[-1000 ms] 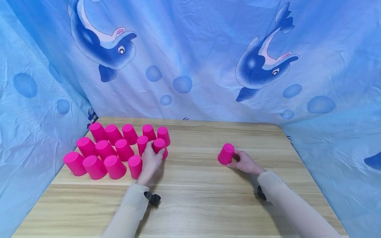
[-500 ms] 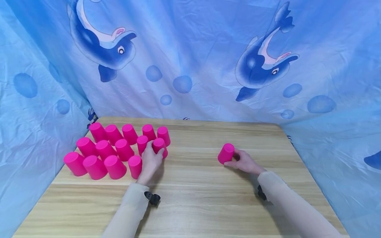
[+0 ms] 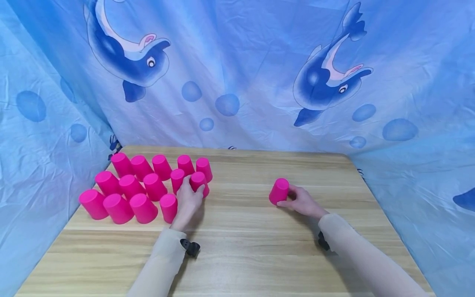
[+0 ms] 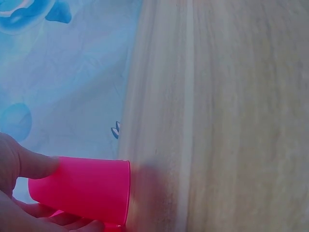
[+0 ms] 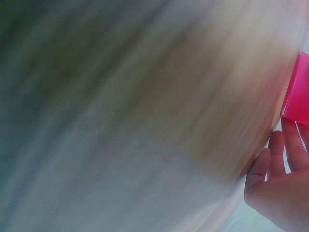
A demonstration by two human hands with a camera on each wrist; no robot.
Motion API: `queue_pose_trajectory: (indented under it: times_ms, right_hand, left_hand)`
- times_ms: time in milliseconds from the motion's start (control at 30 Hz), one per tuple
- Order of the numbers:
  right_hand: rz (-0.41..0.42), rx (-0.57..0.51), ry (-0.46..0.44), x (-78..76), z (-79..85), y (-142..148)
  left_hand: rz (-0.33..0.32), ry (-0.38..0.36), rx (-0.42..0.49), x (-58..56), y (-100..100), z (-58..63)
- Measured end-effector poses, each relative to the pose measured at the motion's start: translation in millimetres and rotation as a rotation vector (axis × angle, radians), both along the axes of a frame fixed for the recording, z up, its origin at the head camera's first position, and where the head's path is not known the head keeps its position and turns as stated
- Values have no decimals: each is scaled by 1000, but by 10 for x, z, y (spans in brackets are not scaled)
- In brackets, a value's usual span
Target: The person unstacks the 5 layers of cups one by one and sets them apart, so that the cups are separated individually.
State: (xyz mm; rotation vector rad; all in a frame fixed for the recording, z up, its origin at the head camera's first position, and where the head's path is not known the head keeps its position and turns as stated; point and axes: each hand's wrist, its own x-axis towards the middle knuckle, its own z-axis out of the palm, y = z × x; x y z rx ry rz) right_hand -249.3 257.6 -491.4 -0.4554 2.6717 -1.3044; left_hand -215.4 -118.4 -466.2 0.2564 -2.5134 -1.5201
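Note:
Pink upside-down cups stand on the wooden table, most of them grouped at the left in the head view. At the right end of the middle row, my left hand (image 3: 190, 201) grips a pink cup (image 3: 199, 185), its thumb on the near side. The left wrist view has that cup (image 4: 91, 188) standing on the table with fingers around it. Farther right, apart from the group, another pink cup (image 3: 279, 192) is held by my right hand (image 3: 304, 202) from its right side. Only part of this cup (image 5: 300, 92) shows in the right wrist view.
The back row of cups (image 3: 161, 167) lies behind the left hand, and a front-row cup (image 3: 168, 208) stands close beside its wrist. Blue dolphin-print cloth (image 3: 237, 74) hangs behind and beside the wooden table (image 3: 237, 247).
My right hand has shifted slightly left with its cup, after its thumb slid a little along the cup's lower edge. The left hand and the grouped cups stay in place.

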Motion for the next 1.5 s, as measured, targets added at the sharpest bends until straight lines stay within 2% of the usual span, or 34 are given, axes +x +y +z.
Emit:
queue_pose_trajectory:
  times_ms: [233, 467, 600, 833, 1067, 1500]
  right_hand:
    - [44, -8, -26, 40, 35, -177]
    - [90, -15, -66, 90, 20, -523]
    - [145, -26, -76, 103, 24, -747]
    - [194, 34, -55, 148, 34, -1109]
    - [226, 51, -70, 184, 32, -1377]
    - [301, 82, 5, 231, 70, -1826]
  left_hand:
    - [2, 4, -13, 5, -17, -7]
    - [6, 16, -27, -14, -17, -14]
    - [9, 28, -26, -12, -12, -15]
    - [-8, 50, 16, 28, 0, -6]
    - [-15, 55, 26, 37, -17, -13]
    - [-13, 30, 22, 3, -36, -11]
